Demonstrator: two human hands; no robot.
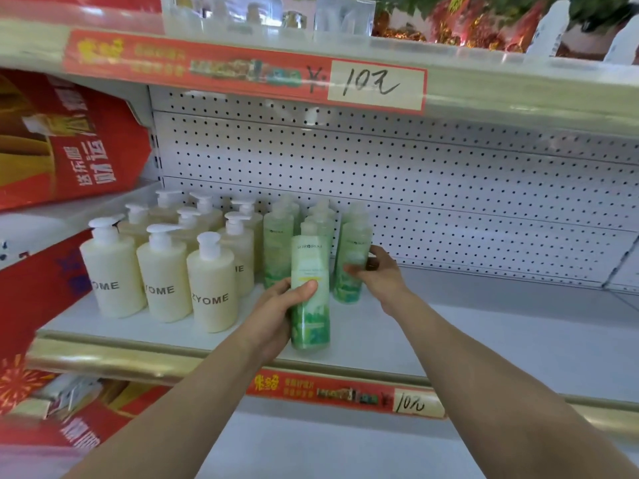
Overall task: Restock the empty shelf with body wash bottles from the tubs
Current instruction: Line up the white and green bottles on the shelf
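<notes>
My left hand (276,307) grips a green body wash bottle (310,271) upright near the front of the white shelf (484,326). My right hand (378,271) is wrapped around a second green bottle (352,250) standing further back on the shelf. Several more green bottles (278,250) stand in rows behind and to the left of these two. Several cream pump bottles (212,285) marked ZYOME fill the left end of the shelf. No tubs are in view.
The shelf's right part is bare, backed by a white pegboard panel (449,188). A gold front rail (114,357) carries a red price strip (345,395). Red promotional boxes (69,140) crowd the left. An upper shelf (518,88) hangs overhead.
</notes>
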